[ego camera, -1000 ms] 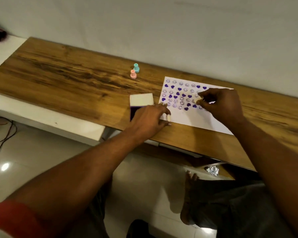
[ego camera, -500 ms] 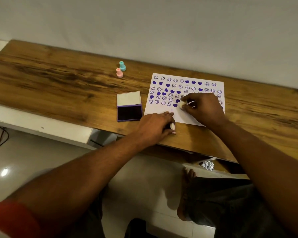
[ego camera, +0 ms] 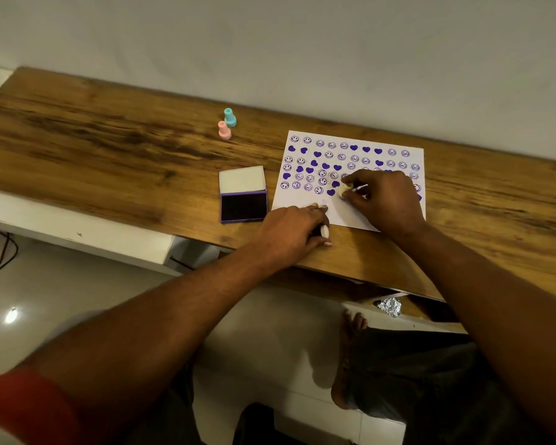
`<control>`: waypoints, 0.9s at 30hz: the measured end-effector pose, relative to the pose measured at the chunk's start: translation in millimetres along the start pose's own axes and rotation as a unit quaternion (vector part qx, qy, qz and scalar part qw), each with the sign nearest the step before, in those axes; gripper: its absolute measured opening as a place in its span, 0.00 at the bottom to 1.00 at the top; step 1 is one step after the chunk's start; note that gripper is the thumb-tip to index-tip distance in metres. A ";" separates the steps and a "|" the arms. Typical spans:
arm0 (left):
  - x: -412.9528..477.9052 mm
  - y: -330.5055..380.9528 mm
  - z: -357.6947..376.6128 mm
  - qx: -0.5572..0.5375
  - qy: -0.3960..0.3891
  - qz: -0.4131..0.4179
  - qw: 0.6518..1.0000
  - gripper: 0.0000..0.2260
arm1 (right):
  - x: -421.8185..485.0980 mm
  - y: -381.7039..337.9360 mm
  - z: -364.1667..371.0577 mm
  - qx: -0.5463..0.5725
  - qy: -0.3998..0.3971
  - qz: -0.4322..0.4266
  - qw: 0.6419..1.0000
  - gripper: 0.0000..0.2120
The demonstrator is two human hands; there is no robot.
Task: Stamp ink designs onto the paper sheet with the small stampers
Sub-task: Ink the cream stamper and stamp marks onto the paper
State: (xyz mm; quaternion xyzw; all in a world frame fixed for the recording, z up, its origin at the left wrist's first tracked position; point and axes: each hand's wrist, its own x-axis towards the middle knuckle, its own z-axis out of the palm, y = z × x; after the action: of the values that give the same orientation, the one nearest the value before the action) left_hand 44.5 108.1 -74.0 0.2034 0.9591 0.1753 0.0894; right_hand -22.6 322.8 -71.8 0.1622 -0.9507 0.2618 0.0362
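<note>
The ink pad case point(ego camera: 242, 179) lies open at frame centre, lid tipped back, dark purple pad inside. Just right of it, on the paper sheet point(ego camera: 302, 203), the right hand point(ego camera: 385, 200) pinches a cream stamper point(ego camera: 345, 190), tilted, round end facing lower left. The left hand point(ego camera: 289, 232), fingertips at the sheet's lower edge, curls round a white stamper point(ego camera: 325, 231) lying level, end pointing right

A wooden tabletop point(ego camera: 109, 149) with dark grain streaks runs left to right against a plain pale wall point(ego camera: 302, 43). A white ledge point(ego camera: 77, 226) sits below its near left edge. On the glossy tiled floor point(ego camera: 77, 300), dark cables point(ego camera: 0, 258) lie far left. 1 crumpled foil ball point(ego camera: 389, 306) sits under the tabletop's near edge, right.
</note>
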 end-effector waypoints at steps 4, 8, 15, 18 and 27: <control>-0.4 -0.7 -0.5 -0.001 0.002 -0.001 1.000 0.19 | 0.1 -3.5 -0.6 -0.004 -0.005 -0.001 1.000 0.14; -0.2 -1.1 -0.2 -0.001 -0.002 -0.003 1.000 0.19 | 0.2 -4.8 -1.3 -0.022 -0.004 -0.006 1.000 0.15; 0.5 -1.8 2.4 -0.001 -0.002 -0.004 1.000 0.19 | 1.5 -3.5 3.7 -0.060 -0.001 -0.007 0.998 0.15; 0.8 -1.5 3.2 -0.006 -0.006 -0.007 1.000 0.20 | 4.3 -4.9 6.5 -0.086 0.007 -0.002 0.996 0.13; -2.5 -0.5 5.5 -0.016 0.006 -0.008 1.000 0.20 | 0.3 -11.2 9.5 -0.117 0.008 0.012 0.993 0.15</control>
State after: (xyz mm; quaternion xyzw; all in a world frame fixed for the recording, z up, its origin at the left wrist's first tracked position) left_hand 47.9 108.2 -79.0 0.1932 0.9583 0.1909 0.0886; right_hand -19.1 308.8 -74.4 0.1437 -0.9763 0.1506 0.0594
